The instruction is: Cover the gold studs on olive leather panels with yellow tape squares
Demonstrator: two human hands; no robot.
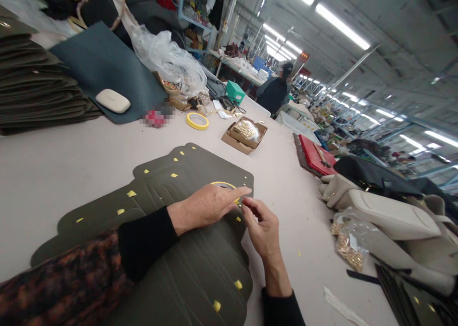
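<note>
My left hand [205, 205] reaches over the stacked dark olive panels [161, 249] with its fingers stretched forward. It grips a roll of yellow tape [224, 184], whose near side is hidden under the hand. Close to those fingertips, at the panels' right edge, is my right hand [264, 226]. Its thumb and fingers are curled together in a pinch, and whatever is between them is too small to make out. Small yellow tape pieces [131, 193] dot the panels, which lie overlapped like a fan on the pale table [286, 211].
Beyond the panels lie another yellow tape roll [197, 121] and a cardboard box [245, 134] of gold studs. A tall panel stack [39, 87] and a white case [113, 100] are at left. Cream bags [386, 211] and a red piece [315, 154] lie right. A person [274, 92] is farther back.
</note>
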